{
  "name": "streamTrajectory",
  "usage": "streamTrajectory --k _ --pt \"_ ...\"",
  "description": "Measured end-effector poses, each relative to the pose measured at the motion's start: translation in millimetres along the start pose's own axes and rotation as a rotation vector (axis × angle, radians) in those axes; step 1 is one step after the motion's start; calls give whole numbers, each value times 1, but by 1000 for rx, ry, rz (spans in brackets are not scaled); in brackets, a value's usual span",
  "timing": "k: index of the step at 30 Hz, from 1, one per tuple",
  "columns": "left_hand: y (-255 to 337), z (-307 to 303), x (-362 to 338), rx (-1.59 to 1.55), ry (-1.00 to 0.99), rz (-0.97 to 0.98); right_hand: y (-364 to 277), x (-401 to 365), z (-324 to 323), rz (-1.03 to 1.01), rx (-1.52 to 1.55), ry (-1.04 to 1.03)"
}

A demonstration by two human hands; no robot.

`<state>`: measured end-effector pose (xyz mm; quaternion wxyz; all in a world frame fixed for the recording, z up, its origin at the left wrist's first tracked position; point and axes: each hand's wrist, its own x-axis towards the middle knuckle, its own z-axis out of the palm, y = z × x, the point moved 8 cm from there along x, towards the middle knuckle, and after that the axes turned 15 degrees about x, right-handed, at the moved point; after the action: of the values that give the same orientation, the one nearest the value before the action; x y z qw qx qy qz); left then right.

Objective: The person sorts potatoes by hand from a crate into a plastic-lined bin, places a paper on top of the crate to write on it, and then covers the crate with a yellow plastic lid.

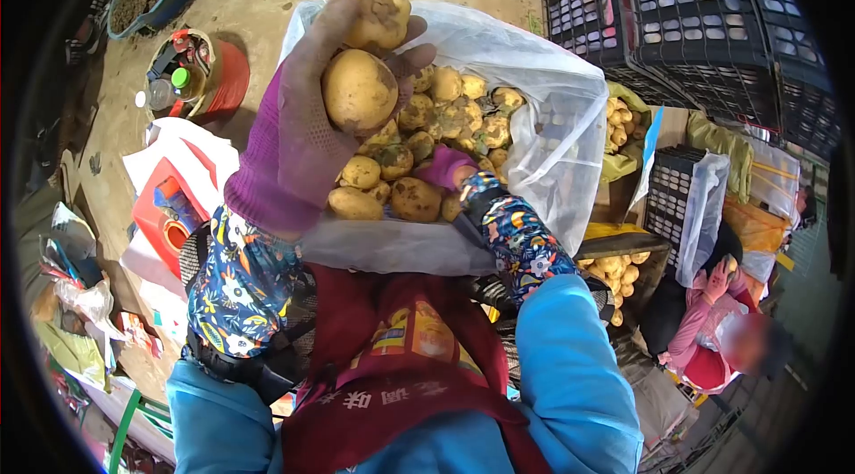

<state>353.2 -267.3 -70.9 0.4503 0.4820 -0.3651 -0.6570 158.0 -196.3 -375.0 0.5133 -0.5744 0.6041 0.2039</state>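
My left hand [312, 118], in a soiled purple glove, is raised over the left side of a plastic-lined container [557, 91]. Its fingers curl round two potatoes: a smooth yellow one [360, 91] and, above it, a dirt-marked one [378, 16]. Many potatoes [415, 199] lie inside the lining, several with dark soil on them. Among them rests my right hand [445, 168], also purple-gloved; its fingers are largely hidden, so what it touches cannot be made out. Flowered sleeve covers reach down both forearms.
Black crates [695, 20] are stacked at the upper right. A green-yellow sack [631, 131] and a wooden box [657, 265] hold more potatoes. A co-worker [708, 323] crouches at the right. At the left stand a red bucket [233, 78] and a blue tub [169, 7].
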Motion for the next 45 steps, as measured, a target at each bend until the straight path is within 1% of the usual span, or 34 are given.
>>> streamTrajectory --k 1,2,4,5,6,7,8,9,10,13,14,15,17,18,19,20,21,23,24,25,28,29,30,31,32,33,35,36,37,38,39,42,44,45 --pt "-1 -1 2 -91 -10 -22 10 4 -1 27 18 -14" --pt "-3 -1 2 -184 -20 -46 12 -1 -8 3 354 -6" --pt "-6 -8 -2 64 -29 73 15 -20 -30 -40 1021 10" --pt "-9 -7 -3 44 -42 57 -8 -39 -59 -293 1112 1" --pt "-12 -6 -5 24 -55 40 -36 -67 -88 -475 1215 31" --pt "-13 0 -4 -134 -89 -47 -62 -98 -116 -666 1312 41" --pt "-15 8 -4 -289 -128 -134 -85 -129 -140 -792 1424 98" --pt "-16 16 -4 -445 -206 -144 -102 -150 -155 -868 1316 193" --pt "-12 21 -7 -449 -250 -93 -117 -169 -166 -938 1202 288" --pt "2 25 -16 -368 -305 81 -177 -214 -157 -1029 870 373" --pt "7 18 -16 -273 -277 151 -170 -188 -153 -1016 993 305" --pt "12 9 -18 -179 -243 223 -156 -142 -149 -1000 1111 229" --pt "21 -11 -13 156 -44 332 -158 -138 -143 -835 1175 213" --pt "26 -21 -12 324 66 362 -157 -102 -124 -846 655 264" --pt "23 -27 -4 -99 19 207 -155 -80 -92 -868 762 246" --pt "19 -28 -1 -521 -32 42 -172 -97 -73 -547 737 22" --pt "25 -30 -1 -468 17 46 -175 -69 -50 -517 298 103" --pt "26 -32 0 -433 26 60 -172 -31 -17 -502 251 179" --pt "26 -32 0 -414 29 70 -172 -25 -13 -497 226 220" --pt "29 -33 -1 -307 11 124 -172 -19 -20 -541 226 266" --pt "34 -35 -8 -7 -4 293 -156 -5 -26 -819 1021 30" --pt "35 -36 -9 72 21 353 -156 -42 -40 -556 1101 -67" --pt "35 -35 -11 146 48 411 -150 -55 -49 -588 1280 -149" --pt "23 -41 -9 117 104 303 -141 -66 -57 -613 1460 -229" --pt "23 -37 -14 270 108 386 -136 -78 -63 -640 1643 -303" --pt "24 -29 -22 422 106 473 -143 -103 -76 -718 1703 -251" --pt "7 -10 -19 127 -25 127 -169 -164 -103 -898 1819 -135" --pt "11 -10 -22 462 38 336 -168 -176 -111 -933 1731 30" --pt "-1 -13 -27 794 111 550 -166 -188 -118 -959 1641 190" --pt "0 -7 -34 953 155 670 -164 -200 -126 -981 1545 345" --pt "4 1 -42 1107 222 790 -155 -205 -132 -860 1336 482" --pt "-1 14 -59 1040 254 800 -159 -244 -140 -1088 865 1035" --pt "-18 14 -54 976 214 780 -151 -247 -139 -1070 894 1037" --pt "-29 13 -44 921 149 641 -148 -244 -138 -1079 907 1028"
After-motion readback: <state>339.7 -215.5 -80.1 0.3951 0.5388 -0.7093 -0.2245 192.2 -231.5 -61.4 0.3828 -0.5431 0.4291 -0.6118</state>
